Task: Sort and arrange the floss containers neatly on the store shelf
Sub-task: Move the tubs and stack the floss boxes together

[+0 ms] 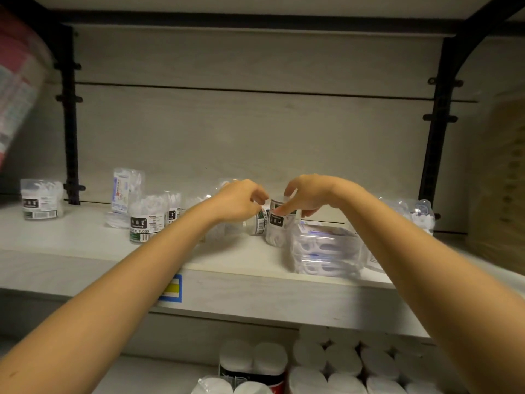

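Observation:
Several clear floss containers with black and green labels stand on the pale shelf (85,251). My right hand (309,194) grips the top of one round floss container (277,223) at the middle of the shelf. My left hand (241,200) pinches a second container (260,223) right beside it, mostly hidden by the fingers. Another labelled container (146,220) stands to the left, one more (41,199) at the far left, and a tall one (125,190) at the back. A clear box of floss picks (326,248) sits just right of my hands.
Black shelf brackets (69,115) run up the back wall on both sides. A blue and yellow price tag (172,288) is stuck on the shelf's front edge. White rolls in packs (341,362) fill the shelf below. More clear floss packs (420,214) lie at the far right.

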